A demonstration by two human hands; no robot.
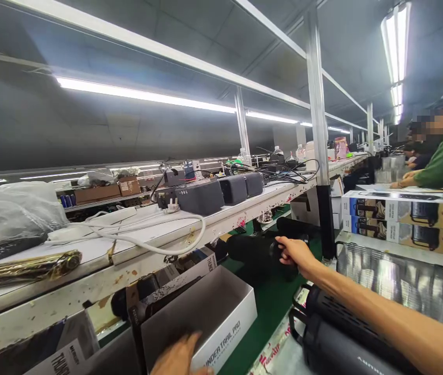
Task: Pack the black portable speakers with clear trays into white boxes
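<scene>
My left hand (178, 357), smeared by motion, is at the near corner of an open white carton (227, 336) printed "UNDER TRAIL PRO". Its grey inside shows no contents. Whether the fingers grip the carton's wall I cannot tell. My right hand (294, 251) reaches forward over the green floor with its fingers curled closed. Dark shapes behind the fingers hide what they hold, if anything. Below my right forearm, a black portable speaker (334, 333) with a carry handle lies on the bench at the right.
A white shelf (241, 208) carries dark speaker-like boxes (200, 197), cables and a bagged bundle (14, 219). More cartons (69, 349) stand at the lower left. Printed boxes (401, 219) and a silvery plastic-covered tray (397, 281) sit right, near a person in a green sleeve (440, 161). A metal post (317, 104) rises ahead.
</scene>
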